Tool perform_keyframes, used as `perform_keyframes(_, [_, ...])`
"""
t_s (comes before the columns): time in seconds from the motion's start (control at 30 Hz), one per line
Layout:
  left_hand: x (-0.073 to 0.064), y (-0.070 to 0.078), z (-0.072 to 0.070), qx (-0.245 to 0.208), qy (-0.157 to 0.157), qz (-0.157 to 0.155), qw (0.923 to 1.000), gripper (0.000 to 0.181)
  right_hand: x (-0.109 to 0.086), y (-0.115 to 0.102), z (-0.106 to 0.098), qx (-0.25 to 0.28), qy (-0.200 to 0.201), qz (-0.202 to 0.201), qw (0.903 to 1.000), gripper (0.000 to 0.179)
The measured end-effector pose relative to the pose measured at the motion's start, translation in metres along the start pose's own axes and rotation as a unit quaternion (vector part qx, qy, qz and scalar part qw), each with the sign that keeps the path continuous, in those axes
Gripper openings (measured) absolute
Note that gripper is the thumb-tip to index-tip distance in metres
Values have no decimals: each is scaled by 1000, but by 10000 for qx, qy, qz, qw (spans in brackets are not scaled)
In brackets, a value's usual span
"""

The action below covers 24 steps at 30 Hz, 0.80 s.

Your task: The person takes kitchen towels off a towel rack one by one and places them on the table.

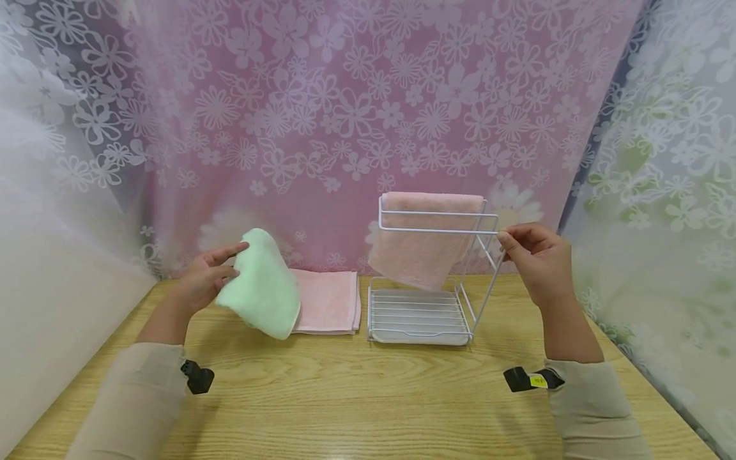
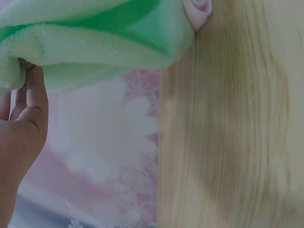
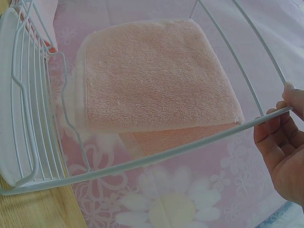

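Observation:
A light green towel (image 1: pixel 261 287) hangs folded from my left hand (image 1: pixel 201 278), which pinches its upper left edge. The left wrist view shows the fingers tucked into a fold of the green towel (image 2: pixel 109 45). My right hand (image 1: pixel 537 259) pinches the upper right corner of a white wire rack (image 1: pixel 487 291). Over the rack's rear top bar drapes a pink towel (image 1: pixel 425 249), seen close in the right wrist view. The right thumb and fingers grip the rack's frame (image 3: pixel 190 148) there.
Folded pink towels (image 1: pixel 328 300) lie on the wooden table (image 1: pixel 345 396) between the green towel and the rack. A white tray (image 1: pixel 420 340) sits under the rack's wire base. Behind the table hangs a pink floral curtain (image 1: pixel 322 140), with pale curtains at both sides.

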State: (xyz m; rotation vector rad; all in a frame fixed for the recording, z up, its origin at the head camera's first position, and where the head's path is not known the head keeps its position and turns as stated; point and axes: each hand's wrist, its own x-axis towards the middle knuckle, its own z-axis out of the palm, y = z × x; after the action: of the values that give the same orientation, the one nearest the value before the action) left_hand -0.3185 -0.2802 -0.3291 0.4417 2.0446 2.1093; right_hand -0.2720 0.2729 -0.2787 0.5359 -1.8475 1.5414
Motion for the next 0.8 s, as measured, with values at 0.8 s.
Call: perform_keyframes(0.8, [-20, -21, -53, 1819, 285, -803, 9796, 82, 1, 1, -1, 57, 18, 51, 10000, 13])
